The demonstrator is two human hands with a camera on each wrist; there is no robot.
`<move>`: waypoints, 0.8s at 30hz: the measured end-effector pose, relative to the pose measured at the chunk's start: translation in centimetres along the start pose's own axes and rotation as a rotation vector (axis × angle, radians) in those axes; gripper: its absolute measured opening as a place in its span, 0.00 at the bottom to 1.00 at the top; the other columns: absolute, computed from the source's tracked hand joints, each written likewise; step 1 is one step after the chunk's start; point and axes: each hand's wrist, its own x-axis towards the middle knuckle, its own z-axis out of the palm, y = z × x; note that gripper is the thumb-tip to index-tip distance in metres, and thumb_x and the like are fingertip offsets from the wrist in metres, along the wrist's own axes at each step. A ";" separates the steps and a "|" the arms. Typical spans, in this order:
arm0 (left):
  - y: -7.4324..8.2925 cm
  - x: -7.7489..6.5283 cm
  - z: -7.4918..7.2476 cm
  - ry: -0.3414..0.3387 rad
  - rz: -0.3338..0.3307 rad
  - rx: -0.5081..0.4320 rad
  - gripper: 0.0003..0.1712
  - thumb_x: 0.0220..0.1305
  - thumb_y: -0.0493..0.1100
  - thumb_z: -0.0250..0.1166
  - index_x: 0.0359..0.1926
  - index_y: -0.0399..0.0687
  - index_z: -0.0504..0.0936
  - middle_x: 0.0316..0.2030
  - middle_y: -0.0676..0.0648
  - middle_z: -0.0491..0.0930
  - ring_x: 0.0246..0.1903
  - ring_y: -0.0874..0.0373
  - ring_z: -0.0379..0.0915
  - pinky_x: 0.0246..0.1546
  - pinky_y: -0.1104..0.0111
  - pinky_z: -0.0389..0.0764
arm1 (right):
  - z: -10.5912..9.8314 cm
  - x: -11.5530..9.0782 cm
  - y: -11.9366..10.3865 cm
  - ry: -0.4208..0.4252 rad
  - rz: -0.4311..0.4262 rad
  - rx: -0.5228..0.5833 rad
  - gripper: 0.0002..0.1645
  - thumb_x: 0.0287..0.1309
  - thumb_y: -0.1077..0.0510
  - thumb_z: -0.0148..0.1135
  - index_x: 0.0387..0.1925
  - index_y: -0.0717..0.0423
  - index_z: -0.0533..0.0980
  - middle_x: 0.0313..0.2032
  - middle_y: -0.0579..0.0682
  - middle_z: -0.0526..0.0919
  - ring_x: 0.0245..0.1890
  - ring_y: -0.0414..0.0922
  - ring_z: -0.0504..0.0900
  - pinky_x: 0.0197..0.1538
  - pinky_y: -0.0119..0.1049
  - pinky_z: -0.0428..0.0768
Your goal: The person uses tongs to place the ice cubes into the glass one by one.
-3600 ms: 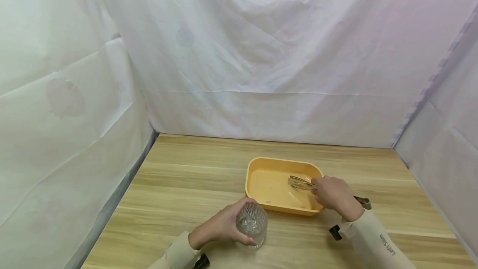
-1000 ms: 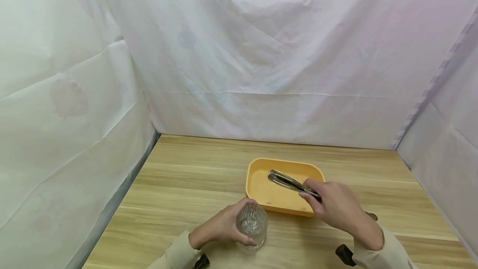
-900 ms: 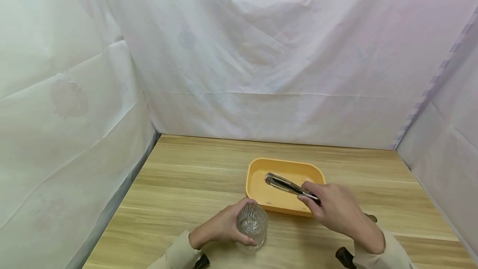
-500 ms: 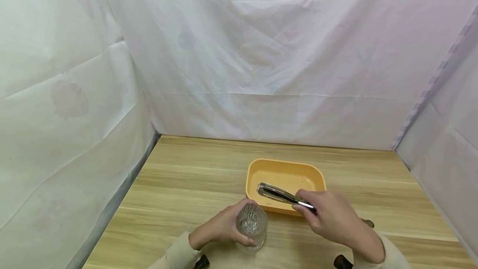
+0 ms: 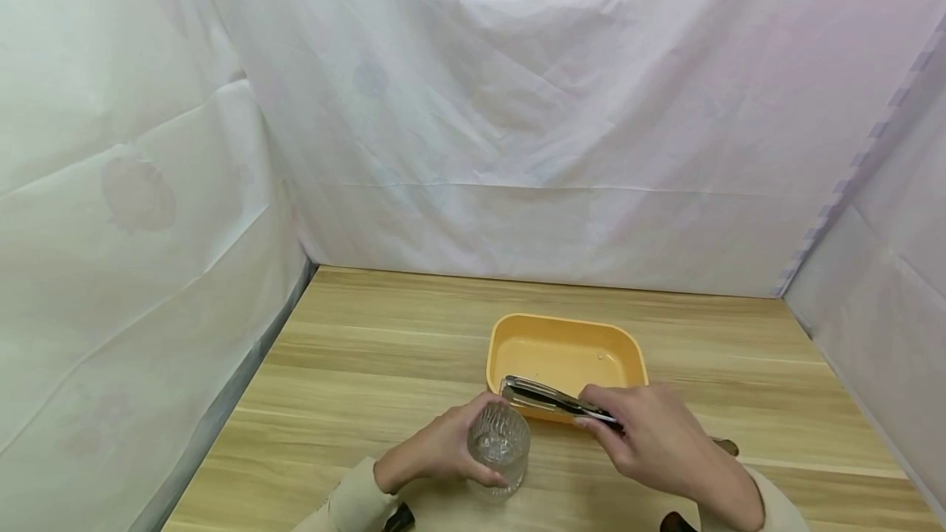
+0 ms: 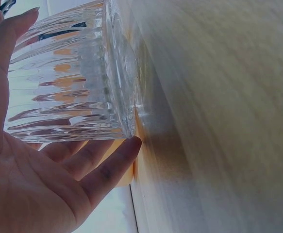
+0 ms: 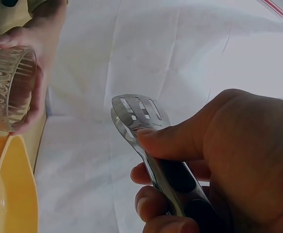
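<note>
My left hand (image 5: 447, 442) curls around a ribbed clear glass (image 5: 500, 442) that stands upright on the table. In the left wrist view the glass (image 6: 68, 82) lies between thumb and fingers, its base close to the wood. Metal tongs (image 7: 148, 131) with slotted heads and dark grips are held in my right hand (image 5: 650, 442), thumb on top and fingers beneath. The heads are nearly together; I cannot tell whether something clear is between them. In the head view the tong tips overlap the near-left rim of the yellow tray (image 5: 565, 320), just beyond the glass.
A small clear spot (image 5: 600, 356) shows on the tray's floor near its right side. Wood-grain table (image 5: 369, 351) surrounds the tray and glass. White cloth walls (image 5: 547, 105) rise behind the table and on both sides.
My right hand has lifted the tongs from the tray's right side and carried them left and nearer, over the tray's front rim toward the glass. My left hand and the glass have stayed still.
</note>
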 end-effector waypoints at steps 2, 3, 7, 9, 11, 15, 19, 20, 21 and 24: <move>0.0 0.0 0.0 -0.001 0.000 0.006 0.53 0.39 0.56 0.83 0.66 0.58 0.64 0.55 0.54 0.77 0.54 0.60 0.75 0.50 0.67 0.77 | 0.0 0.0 -0.1 -0.001 -0.006 0.005 0.12 0.58 0.50 0.70 0.29 0.34 0.72 0.18 0.25 0.55 0.15 0.21 0.50 0.19 0.16 0.51; 0.0 0.0 -0.1 -0.001 0.002 0.005 0.53 0.39 0.56 0.83 0.65 0.59 0.64 0.55 0.54 0.78 0.53 0.60 0.75 0.50 0.67 0.77 | 0.1 0.0 -0.2 0.000 -0.010 0.004 0.12 0.58 0.49 0.70 0.29 0.34 0.72 0.18 0.25 0.55 0.15 0.20 0.50 0.19 0.16 0.51; 0.1 -0.1 -0.1 0.000 0.000 0.009 0.51 0.39 0.57 0.83 0.63 0.61 0.64 0.52 0.54 0.79 0.51 0.62 0.76 0.49 0.67 0.78 | 0.1 0.1 -0.3 -0.002 -0.019 0.003 0.12 0.59 0.48 0.69 0.29 0.34 0.72 0.18 0.25 0.54 0.15 0.20 0.49 0.19 0.16 0.50; 0.1 -0.1 -0.1 0.000 0.001 0.007 0.50 0.39 0.57 0.83 0.62 0.62 0.64 0.52 0.54 0.79 0.51 0.62 0.76 0.49 0.66 0.78 | 0.1 0.1 -0.4 0.000 -0.021 0.004 0.12 0.58 0.49 0.70 0.29 0.34 0.72 0.18 0.25 0.54 0.15 0.20 0.48 0.19 0.16 0.50; 0.1 -0.1 -0.1 0.000 0.002 0.007 0.50 0.40 0.57 0.83 0.63 0.62 0.64 0.52 0.54 0.79 0.51 0.62 0.76 0.49 0.66 0.78 | 0.1 0.1 -0.5 0.000 -0.020 0.009 0.13 0.57 0.51 0.71 0.30 0.34 0.71 0.18 0.25 0.54 0.15 0.19 0.48 0.19 0.16 0.50; 0.1 -0.1 -0.1 0.001 -0.002 0.007 0.53 0.40 0.58 0.82 0.65 0.65 0.62 0.52 0.54 0.79 0.51 0.62 0.76 0.50 0.66 0.78 | 0.1 0.2 -0.6 -0.005 -0.024 0.024 0.14 0.55 0.52 0.72 0.30 0.33 0.72 0.18 0.25 0.55 0.15 0.19 0.48 0.18 0.16 0.50; 0.2 -0.1 -0.2 -0.001 -0.007 -0.006 0.57 0.40 0.58 0.82 0.69 0.69 0.59 0.54 0.55 0.79 0.51 0.63 0.75 0.51 0.66 0.77 | 0.2 0.2 -0.6 -0.014 -0.024 0.035 0.13 0.56 0.51 0.72 0.32 0.33 0.73 0.18 0.24 0.57 0.15 0.20 0.51 0.19 0.15 0.51; 0.2 -0.1 -0.2 -0.002 -0.007 -0.010 0.57 0.40 0.58 0.82 0.69 0.70 0.59 0.54 0.55 0.79 0.51 0.63 0.75 0.51 0.66 0.77 | 0.2 0.2 -0.6 -0.014 -0.024 0.034 0.12 0.56 0.51 0.72 0.32 0.33 0.73 0.18 0.24 0.58 0.15 0.20 0.52 0.19 0.15 0.51; 0.2 -0.1 -0.2 -0.003 -0.002 -0.008 0.56 0.40 0.58 0.82 0.69 0.69 0.59 0.54 0.55 0.79 0.51 0.63 0.75 0.51 0.66 0.77 | 0.2 0.2 -0.6 -0.014 -0.023 0.035 0.12 0.56 0.51 0.71 0.33 0.33 0.74 0.19 0.24 0.58 0.15 0.20 0.52 0.20 0.16 0.51; 0.2 -0.1 -0.3 -0.006 -0.004 -0.003 0.55 0.40 0.58 0.82 0.68 0.67 0.60 0.53 0.55 0.79 0.50 0.64 0.75 0.50 0.67 0.77 | 0.2 0.2 -0.6 -0.016 -0.023 0.039 0.11 0.57 0.50 0.71 0.34 0.34 0.74 0.19 0.24 0.59 0.15 0.20 0.52 0.20 0.16 0.51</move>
